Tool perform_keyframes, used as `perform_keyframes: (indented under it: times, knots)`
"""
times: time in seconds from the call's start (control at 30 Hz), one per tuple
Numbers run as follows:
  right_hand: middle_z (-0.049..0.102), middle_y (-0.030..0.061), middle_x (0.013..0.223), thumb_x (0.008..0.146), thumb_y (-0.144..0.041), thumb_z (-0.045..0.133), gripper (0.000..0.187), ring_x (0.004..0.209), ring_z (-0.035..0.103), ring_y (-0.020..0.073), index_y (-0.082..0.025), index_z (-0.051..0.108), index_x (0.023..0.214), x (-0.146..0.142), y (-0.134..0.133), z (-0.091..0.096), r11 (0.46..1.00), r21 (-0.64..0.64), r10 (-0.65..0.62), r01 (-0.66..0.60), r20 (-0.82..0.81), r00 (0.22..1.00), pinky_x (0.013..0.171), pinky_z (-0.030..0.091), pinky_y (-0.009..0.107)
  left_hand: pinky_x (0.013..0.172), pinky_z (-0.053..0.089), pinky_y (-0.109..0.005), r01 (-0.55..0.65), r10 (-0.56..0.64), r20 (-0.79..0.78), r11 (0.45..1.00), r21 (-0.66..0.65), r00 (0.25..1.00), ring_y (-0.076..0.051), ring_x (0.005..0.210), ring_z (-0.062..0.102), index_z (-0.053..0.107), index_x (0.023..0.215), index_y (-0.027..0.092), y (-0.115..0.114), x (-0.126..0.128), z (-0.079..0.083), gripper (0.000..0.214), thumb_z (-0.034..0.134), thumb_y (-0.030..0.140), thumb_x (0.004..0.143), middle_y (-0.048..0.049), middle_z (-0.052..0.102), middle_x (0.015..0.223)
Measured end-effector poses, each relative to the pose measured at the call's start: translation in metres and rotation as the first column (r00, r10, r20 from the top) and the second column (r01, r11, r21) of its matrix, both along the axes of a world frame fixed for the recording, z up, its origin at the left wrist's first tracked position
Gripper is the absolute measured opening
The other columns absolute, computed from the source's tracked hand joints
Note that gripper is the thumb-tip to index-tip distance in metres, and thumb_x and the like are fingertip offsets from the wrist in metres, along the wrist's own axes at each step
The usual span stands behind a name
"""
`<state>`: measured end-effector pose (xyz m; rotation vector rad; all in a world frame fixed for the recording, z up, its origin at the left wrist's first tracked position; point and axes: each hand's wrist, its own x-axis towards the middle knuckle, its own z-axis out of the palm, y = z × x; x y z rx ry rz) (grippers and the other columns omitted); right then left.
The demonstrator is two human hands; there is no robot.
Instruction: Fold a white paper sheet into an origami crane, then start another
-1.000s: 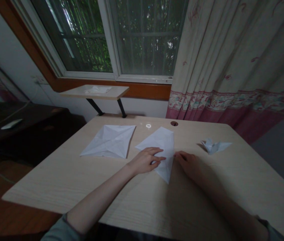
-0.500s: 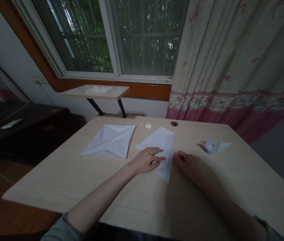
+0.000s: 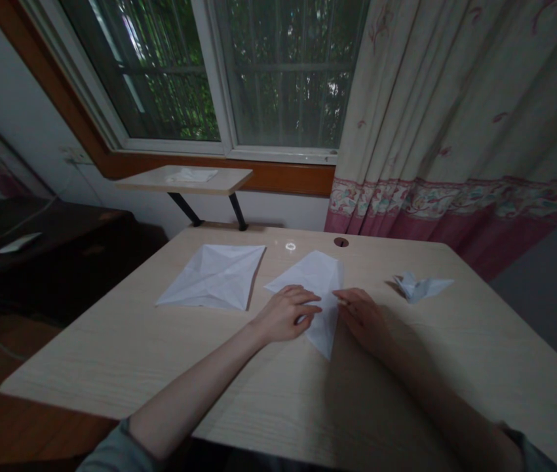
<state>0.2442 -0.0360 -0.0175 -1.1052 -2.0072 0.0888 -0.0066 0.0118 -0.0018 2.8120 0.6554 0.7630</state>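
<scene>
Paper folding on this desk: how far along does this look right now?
Done: a small folded paper figure sits at the right of the desk and looks finished. In hand: a pointed folded white sheet, with the left hand on it and the right hand at its edge. Left: a creased, flat paper square lies untouched, apparently unfolded so far.

Right hand [image 3: 363, 320]: slid left since the earlier pictures, fingertips now lying over the right edge of the folded white paper [image 3: 318, 282] instead of at its edge.
Left hand [image 3: 286, 314]: fingers shifted slightly farther up the paper.
</scene>
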Motion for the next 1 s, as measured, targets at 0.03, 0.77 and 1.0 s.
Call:
perform_keyframes:
  times: [0.03,0.77,1.0]
  knots:
    - [0.071,0.0087,0.110,0.096,-0.017,0.047,0.033,0.103,0.067,0.0229,-0.027,0.065,0.121,0.000,0.000,0.001,0.999,0.038,0.015,-0.016,0.010,1.000,0.088,0.057,0.041,0.105,0.048,-0.045,-0.001,0.001,0.023,1.000,0.003,1.000,-0.023,0.115,0.067,0.074,0.113,0.025,0.000,0.000,0.000,0.027,0.055,0.021,0.094,-0.0037,0.072,0.127]
    - [0.073,0.0017,0.097,0.093,-0.020,0.050,0.019,0.102,0.065,0.0260,-0.031,0.066,0.096,0.000,0.000,-0.004,0.990,-0.014,-0.135,0.138,0.124,0.983,0.103,0.036,0.051,0.094,0.055,-0.035,0.118,-0.111,0.051,0.974,-0.194,0.993,-0.022,0.108,0.070,0.062,0.120,0.017,-0.008,-0.003,0.014,0.034,0.056,0.043,0.099,-0.0097,0.073,0.116]
    - [0.075,0.0035,0.093,0.100,-0.029,0.047,0.021,0.093,0.068,0.0234,-0.028,0.067,0.093,0.003,0.004,-0.005,0.989,-0.063,-0.126,0.131,0.086,0.988,0.095,0.043,0.045,0.076,0.057,-0.033,0.012,-0.013,-0.012,0.998,-0.067,1.000,-0.023,0.089,0.074,0.065,0.113,0.018,-0.008,-0.003,0.010,0.057,0.060,0.070,0.088,-0.0074,0.076,0.099]
